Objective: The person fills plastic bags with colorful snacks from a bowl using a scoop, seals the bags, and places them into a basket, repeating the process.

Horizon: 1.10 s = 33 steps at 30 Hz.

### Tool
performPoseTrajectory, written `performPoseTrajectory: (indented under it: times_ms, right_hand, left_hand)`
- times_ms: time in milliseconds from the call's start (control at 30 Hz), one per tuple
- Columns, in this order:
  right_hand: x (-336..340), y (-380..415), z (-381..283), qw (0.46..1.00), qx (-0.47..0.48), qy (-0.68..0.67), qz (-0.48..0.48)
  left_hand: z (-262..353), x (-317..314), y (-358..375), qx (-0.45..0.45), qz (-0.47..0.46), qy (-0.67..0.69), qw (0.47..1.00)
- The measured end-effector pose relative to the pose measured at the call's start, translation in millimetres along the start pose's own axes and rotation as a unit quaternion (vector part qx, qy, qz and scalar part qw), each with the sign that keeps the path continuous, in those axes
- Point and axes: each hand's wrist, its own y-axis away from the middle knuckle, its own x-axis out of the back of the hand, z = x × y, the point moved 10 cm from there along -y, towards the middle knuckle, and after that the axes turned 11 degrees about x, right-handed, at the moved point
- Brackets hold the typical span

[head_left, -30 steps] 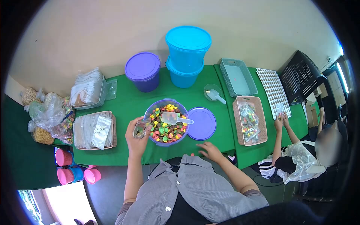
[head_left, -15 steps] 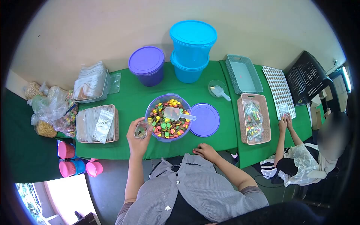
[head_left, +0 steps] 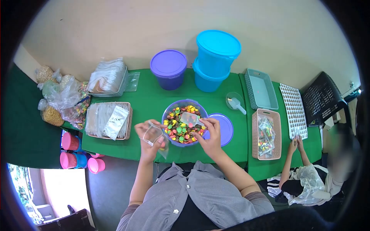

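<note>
A clear plastic bag (head_left: pixel 153 134) is in my left hand (head_left: pixel 148 148), its mouth spread wide; a few coloured candies show low in it. My left fingers are closed on its edge, left of a purple tub (head_left: pixel 165 115). Colourful button-shaped candies (head_left: pixel 181 131) fill the tub, and a clear scoop (head_left: pixel 189 118) rests on top of them. Over the tub's right rim, my right hand (head_left: pixel 210 136) has its fingertips right at the scoop's handle, thumb apart from the fingers. A purple lid (head_left: pixel 226 131) lies beside the tub, partly behind that hand.
Baskets of plastic bags (head_left: pixel 108 119) stand left, near bulging bags (head_left: pixel 58 96). Lidded purple (head_left: pixel 168 73) and blue (head_left: pixel 217 50) tubs stand behind. Rightward are a small bowl with a scoop (head_left: pixel 235 102), a pink basket of filled packets (head_left: pixel 266 134), and a person's hands (head_left: pixel 296 143) at a patterned sheet.
My right hand has risen from the table's front edge to the scoop's handle. My left hand has turned the bag, so more of it shows. The whole view has shifted slightly.
</note>
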Motion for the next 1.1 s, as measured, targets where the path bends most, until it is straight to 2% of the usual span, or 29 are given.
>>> performPoseTrajectory:
  times_ms: [33,67,100,133,233,267,300,333,367,467,500,567,633,667,700,1100]
  right_hand:
    - [1.7,-8.4,-6.7,0.998,-0.018,-0.051,0.028]
    - [1.3,-15.5,-17.6,0.998,-0.012,-0.055,0.026]
    - [-6.4,-19.5,-24.3,0.991,-0.033,-0.129,-0.003]
    - [-14.0,-23.2,-32.3,0.978,-0.055,-0.201,-0.031]
    - [-24.1,-30.5,-42.8,0.960,-0.063,-0.269,-0.049]
    - [-30.0,-29.5,-40.9,0.949,-0.071,-0.302,-0.060]
    - [-32.1,-26.6,-36.1,0.949,-0.067,-0.302,-0.059]
    - [-36.2,-18.7,-21.2,0.926,-0.122,-0.355,-0.036]
    - [-40.8,-10.5,-8.7,0.896,-0.176,-0.407,-0.014]
    - [-36.1,-15.6,-14.4,0.868,-0.199,-0.455,0.022]
    - [-35.6,-16.8,-17.8,0.869,-0.195,-0.455,0.023]
    - [-25.3,-21.3,-26.7,0.910,-0.141,-0.390,0.032]
    - [-23.7,-15.9,-23.1,0.917,-0.143,-0.371,0.025]
    - [-24.1,-15.1,-19.9,0.923,-0.150,-0.355,0.017]
    - [-23.4,-14.5,-22.2,0.892,-0.214,-0.397,0.026]
    - [-30.7,-3.4,-8.6,0.932,-0.160,-0.323,0.029]
  left_hand:
    - [6.3,2.8,1.0,-0.006,0.005,-0.001,1.000]
    - [-1.9,-4.7,1.4,0.067,-0.040,-0.010,0.997]
    - [-11.6,-13.0,4.2,0.140,-0.085,-0.019,0.986]
    - [-8.8,-15.2,4.4,0.137,-0.083,-0.020,0.987]
    - [-12.9,-33.9,8.9,0.093,-0.132,-0.174,0.971]
    - [-15.1,-34.8,12.4,0.089,-0.133,-0.174,0.972]
    - [-25.7,-33.1,14.3,0.142,-0.114,-0.141,0.973]
    - [-33.9,-35.1,16.1,0.193,-0.094,-0.108,0.971]
    - [-32.6,-34.0,17.7,0.195,-0.034,-0.060,0.978]
    - [-34.5,-39.6,17.1,0.191,-0.037,-0.065,0.979]
    - [-24.0,-44.5,13.9,0.152,-0.037,-0.063,0.986]
    - [-30.4,-43.9,12.7,0.125,-0.049,-0.067,0.989]
    - [-25.2,-49.7,13.5,0.095,-0.061,-0.070,0.991]
    - [-29.4,-49.3,14.4,0.121,-0.051,-0.069,0.989]
    - [-33.3,-48.8,14.6,0.147,-0.041,-0.068,0.986]
    - [-44.1,-37.6,13.6,0.162,0.006,-0.088,0.983]
